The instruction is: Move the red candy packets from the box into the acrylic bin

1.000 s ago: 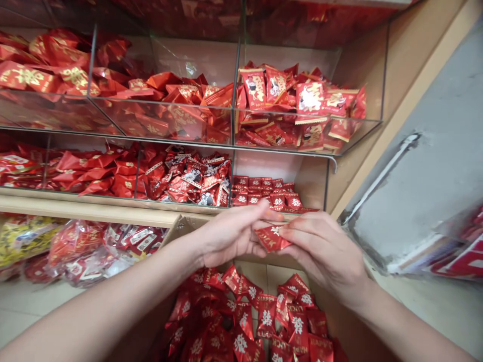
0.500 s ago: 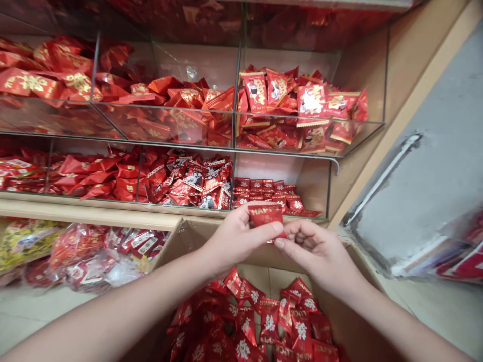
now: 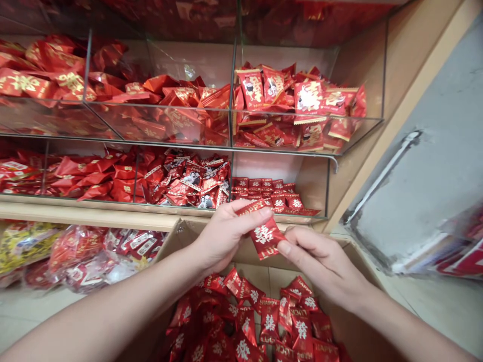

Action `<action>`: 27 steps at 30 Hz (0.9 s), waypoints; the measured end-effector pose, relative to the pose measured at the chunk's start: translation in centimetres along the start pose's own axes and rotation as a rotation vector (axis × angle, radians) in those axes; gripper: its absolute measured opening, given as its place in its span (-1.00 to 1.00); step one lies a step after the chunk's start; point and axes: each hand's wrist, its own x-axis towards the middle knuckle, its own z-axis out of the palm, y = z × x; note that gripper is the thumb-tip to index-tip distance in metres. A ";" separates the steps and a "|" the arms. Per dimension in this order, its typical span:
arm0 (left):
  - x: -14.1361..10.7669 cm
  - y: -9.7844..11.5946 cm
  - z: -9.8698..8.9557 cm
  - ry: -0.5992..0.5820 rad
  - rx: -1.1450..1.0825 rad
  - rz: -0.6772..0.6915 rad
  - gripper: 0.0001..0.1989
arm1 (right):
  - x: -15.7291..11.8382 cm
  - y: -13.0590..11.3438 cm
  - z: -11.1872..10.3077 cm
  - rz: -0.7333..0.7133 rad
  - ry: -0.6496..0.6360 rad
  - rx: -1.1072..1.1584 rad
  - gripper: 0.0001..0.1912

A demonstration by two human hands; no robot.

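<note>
Between my two hands is a small red candy packet (image 3: 263, 234) with gold lettering and a silver character, its printed face turned up. My left hand (image 3: 224, 229) pinches its upper end, thumb on top. At the lower right corner, my right hand (image 3: 319, 254) grips it between thumb and curled fingers. Below the hands stands an open cardboard box (image 3: 181, 236) holding many loose packets (image 3: 269, 322) of the same kind. Just behind the hands, similar packets (image 3: 278, 201) sit in rows in the lower right shelf compartment.
Clear-walled shelf compartments (image 3: 181, 120) hold other red wrapped sweets (image 3: 196, 176). Plastic bags of goods (image 3: 83, 246) lie under the shelf at left. A wooden side panel (image 3: 400, 120) and grey wall (image 3: 437, 166) bound the right, with red packages (image 3: 464, 251) at its foot.
The packet has been turned so its silver character and full front show. My right hand's fingers have closed onto its lower corner. The view has shifted slightly.
</note>
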 end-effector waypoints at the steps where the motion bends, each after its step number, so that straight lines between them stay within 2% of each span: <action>1: 0.0 0.0 0.2 0.010 -0.038 -0.008 -0.89 | 0.1 -0.1 -0.1 -0.035 0.021 -0.014 -0.73; 5: -0.4 0.1 0.8 0.063 -0.136 -0.041 -0.91 | 0.3 -0.3 -0.2 -0.238 0.101 -0.084 -0.74; 7: -0.5 0.1 0.9 0.077 -0.158 -0.064 -0.91 | 0.2 -0.1 0.0 -0.279 0.109 -0.063 -0.75; 8: -0.5 0.1 0.9 0.077 -0.163 -0.072 -0.90 | 0.2 0.0 0.2 -0.255 0.102 -0.037 -0.74; 10: -0.4 -0.1 0.8 0.081 -0.126 -0.064 -0.89 | 0.1 0.5 0.5 -0.116 0.084 0.024 -0.75; 12: -0.2 -0.4 0.7 0.091 -0.009 -0.031 -0.87 | 0.3 1.0 0.9 0.046 0.074 0.073 -0.81; 14: 0.0 -0.7 0.8 0.094 0.136 0.001 -0.84 | 0.5 1.3 1.2 0.141 0.078 0.094 -0.82; 16: 0.0 -0.9 0.9 0.079 0.223 0.015 -0.81 | 0.7 1.4 1.3 0.169 0.076 0.108 -0.77; 19: -0.1 -1.0 1.0 0.064 0.149 0.029 -0.85 | 0.7 1.4 1.3 0.191 0.087 0.187 -0.74; 22: -0.1 -0.9 0.9 0.030 0.017 0.029 -0.68 | 0.5 1.4 1.1 0.225 0.139 0.326 -0.76; 27: 0.1 -0.9 0.6 0.086 0.012 0.023 -0.61 | 0.7 1.5 1.2 0.235 0.188 0.406 -0.79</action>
